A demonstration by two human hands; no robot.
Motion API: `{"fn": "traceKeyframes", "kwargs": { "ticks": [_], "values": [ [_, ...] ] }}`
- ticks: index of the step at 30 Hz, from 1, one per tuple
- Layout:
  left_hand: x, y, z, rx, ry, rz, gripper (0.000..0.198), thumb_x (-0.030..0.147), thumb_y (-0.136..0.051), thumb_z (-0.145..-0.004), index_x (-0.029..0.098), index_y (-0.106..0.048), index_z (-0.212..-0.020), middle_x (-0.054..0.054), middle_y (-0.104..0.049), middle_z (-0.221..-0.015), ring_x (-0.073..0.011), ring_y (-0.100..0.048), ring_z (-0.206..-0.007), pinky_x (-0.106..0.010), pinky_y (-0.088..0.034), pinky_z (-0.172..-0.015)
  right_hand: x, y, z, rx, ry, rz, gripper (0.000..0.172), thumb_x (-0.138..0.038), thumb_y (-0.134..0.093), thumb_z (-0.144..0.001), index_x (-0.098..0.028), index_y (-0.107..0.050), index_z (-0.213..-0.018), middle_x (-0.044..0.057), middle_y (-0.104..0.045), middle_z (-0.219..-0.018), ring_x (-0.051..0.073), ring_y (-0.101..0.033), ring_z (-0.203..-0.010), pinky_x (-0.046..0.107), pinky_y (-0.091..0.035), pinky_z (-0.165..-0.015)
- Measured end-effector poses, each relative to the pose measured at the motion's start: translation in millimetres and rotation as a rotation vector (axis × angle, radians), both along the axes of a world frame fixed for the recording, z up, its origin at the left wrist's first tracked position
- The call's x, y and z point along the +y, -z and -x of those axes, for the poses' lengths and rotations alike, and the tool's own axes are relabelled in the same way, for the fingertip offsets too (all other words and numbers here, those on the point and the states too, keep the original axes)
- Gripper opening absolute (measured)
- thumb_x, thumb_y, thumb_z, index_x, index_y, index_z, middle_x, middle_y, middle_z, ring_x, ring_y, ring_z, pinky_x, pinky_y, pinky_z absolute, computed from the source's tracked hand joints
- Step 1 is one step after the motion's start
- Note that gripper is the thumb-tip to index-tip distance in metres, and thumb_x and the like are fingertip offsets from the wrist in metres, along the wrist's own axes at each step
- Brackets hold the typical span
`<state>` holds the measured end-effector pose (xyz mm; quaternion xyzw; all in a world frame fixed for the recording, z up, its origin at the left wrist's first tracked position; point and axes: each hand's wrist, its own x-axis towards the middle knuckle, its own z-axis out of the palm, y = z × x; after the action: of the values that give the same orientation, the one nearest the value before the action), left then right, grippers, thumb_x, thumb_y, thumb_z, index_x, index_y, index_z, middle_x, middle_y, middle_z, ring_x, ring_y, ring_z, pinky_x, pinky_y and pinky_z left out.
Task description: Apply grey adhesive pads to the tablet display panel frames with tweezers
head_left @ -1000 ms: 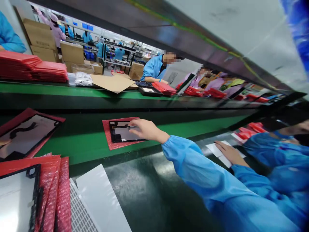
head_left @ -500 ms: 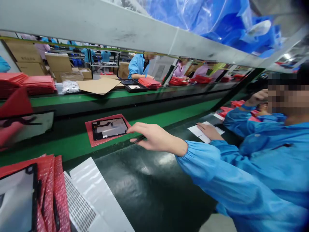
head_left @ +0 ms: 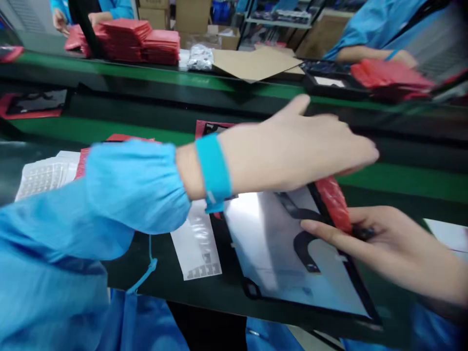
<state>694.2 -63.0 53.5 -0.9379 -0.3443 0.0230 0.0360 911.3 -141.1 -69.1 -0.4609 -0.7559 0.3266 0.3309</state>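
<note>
A flat tablet-sized screen panel (head_left: 270,253), with a black frame and a dark curved ribbon cable, is tilted above the dark bench. My right hand (head_left: 395,248) grips its right edge, thumb on the panel's face. A small black object (head_left: 363,233), partly hidden, is also in that hand. Along the same edge runs a red bubble-wrap bag (head_left: 333,202). My left hand (head_left: 292,146), wearing a blue wristband, reaches across the panel's top. Its fingers are bent together over the bag's upper end, with the fingertips hidden. Behind that hand, another panel in red wrap (head_left: 210,127) is mostly covered.
White label sheets (head_left: 199,246) lie left of the panel, with more sheets (head_left: 47,175) farther left. Another wrapped panel (head_left: 36,103) rests on the green strip (head_left: 171,129). Beyond, a ledge carries stacked red bags (head_left: 126,39), cardboard (head_left: 256,63) and a black tray (head_left: 329,80); co-workers sit behind it.
The view has swung left and down. My left hand has crossed to the right over the panel. My right hand, earlier beside the wrapped panel on the green strip, now grips the tilted panel's edge.
</note>
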Motion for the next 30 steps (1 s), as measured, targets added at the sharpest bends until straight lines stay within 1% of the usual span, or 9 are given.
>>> {"fn": "traceKeyframes", "kwargs": {
  "ticks": [3,5,7,10,14,17,19,23,30],
  "values": [
    [-20.7,58.5,31.9,-0.074,0.225,-0.170,0.032,0.018,-0.044,-0.102,0.014,-0.063,-0.128,-0.005,-0.066,-0.122,-0.0289,-0.057,-0.125,-0.052,-0.038,-0.104,0.3,63.5,-20.0,0.008,0.159,0.143,0.047,-0.044,-0.070,-0.095,-0.027,-0.057,-0.053,-0.002,-0.048,-0.044,0.015,-0.044,-0.031,0.028,-0.028,-0.024],
    [-44.9,109.7,64.2,-0.048,0.111,-0.065,0.036,0.041,-0.066,-0.097,0.015,-0.065,-0.121,-0.010,-0.069,-0.117,-0.0276,-0.063,-0.111,-0.049,-0.040,-0.101,5.1,97.5,-28.1,-0.008,0.268,0.162,0.045,-0.052,-0.070,-0.092,-0.026,-0.062,-0.057,0.002,-0.055,-0.050,0.019,-0.051,-0.037,0.031,-0.034,-0.029],
    [-71.3,152.1,93.7,-0.023,0.011,0.021,0.052,0.051,-0.075,-0.089,0.017,-0.063,-0.125,-0.010,-0.069,-0.120,-0.0276,-0.063,-0.111,-0.047,-0.037,-0.101,8.7,116.4,-31.6,-0.018,0.432,0.092,0.043,-0.061,-0.065,-0.092,-0.024,-0.070,-0.071,0.007,-0.064,-0.066,0.024,-0.060,-0.050,0.034,-0.042,-0.038],
    [-104.6,188.9,116.4,-0.133,-0.050,0.068,0.061,0.062,-0.072,-0.087,0.019,-0.062,-0.130,-0.009,-0.068,-0.129,-0.0276,-0.059,-0.121,-0.044,-0.035,-0.100,2.3,116.2,-20.8,0.185,0.621,0.079,0.050,-0.067,-0.046,-0.100,-0.025,-0.070,-0.086,0.008,-0.065,-0.076,0.023,-0.063,-0.059,0.033,-0.046,-0.045],
    [-123.5,211.1,116.5,-0.314,-0.109,0.079,0.037,0.057,-0.068,-0.093,0.024,-0.072,-0.111,-0.003,-0.073,-0.121,-0.0237,-0.062,-0.117,-0.042,-0.033,-0.097,-28.2,103.6,32.3,0.476,0.270,0.463,0.039,-0.057,-0.063,-0.096,-0.023,-0.066,-0.077,-0.002,-0.056,-0.050,0.014,-0.052,-0.038,0.024,-0.040,-0.037],
    [-121.8,220.3,115.7,-0.417,-0.178,0.181,0.033,0.057,-0.069,-0.092,0.027,-0.076,-0.103,-0.001,-0.075,-0.111,-0.0205,-0.063,-0.111,-0.039,-0.032,-0.094,-52.1,113.2,75.6,0.569,0.065,0.569,0.018,-0.039,-0.081,-0.087,-0.022,-0.077,-0.093,0.000,-0.069,-0.066,0.013,-0.060,-0.039,0.023,-0.049,-0.038],
    [-118.4,222.4,116.5,-0.470,-0.224,0.266,0.031,0.056,-0.072,-0.089,0.028,-0.078,-0.100,0.001,-0.076,-0.106,-0.0195,-0.063,-0.109,-0.038,-0.032,-0.092,-62.2,124.8,92.4,0.622,0.054,0.471,0.014,-0.032,-0.082,-0.086,-0.024,-0.081,-0.097,0.004,-0.074,-0.081,0.016,-0.067,-0.048,0.025,-0.057,-0.044],
    [-113.8,219.4,115.6,-0.519,-0.294,0.375,0.022,0.050,-0.080,-0.083,0.030,-0.079,-0.093,0.005,-0.076,-0.100,-0.0178,-0.061,-0.105,-0.037,-0.030,-0.087,-70.7,139.6,99.3,0.543,0.083,0.198,0.016,-0.020,-0.081,-0.086,-0.030,-0.084,-0.099,0.005,-0.079,-0.098,0.024,-0.077,-0.087,0.032,-0.067,-0.077],
    [-113.4,220.2,114.7,-0.547,-0.292,0.392,0.020,0.049,-0.078,-0.086,0.030,-0.079,-0.090,0.004,-0.077,-0.101,-0.0186,-0.061,-0.104,-0.037,-0.028,-0.087,-76.9,143.8,102.3,0.490,0.166,0.259,0.020,-0.020,-0.082,-0.087,-0.030,-0.082,-0.105,0.001,-0.081,-0.100,0.022,-0.079,-0.088,0.029,-0.067,-0.083]
  ]
}}
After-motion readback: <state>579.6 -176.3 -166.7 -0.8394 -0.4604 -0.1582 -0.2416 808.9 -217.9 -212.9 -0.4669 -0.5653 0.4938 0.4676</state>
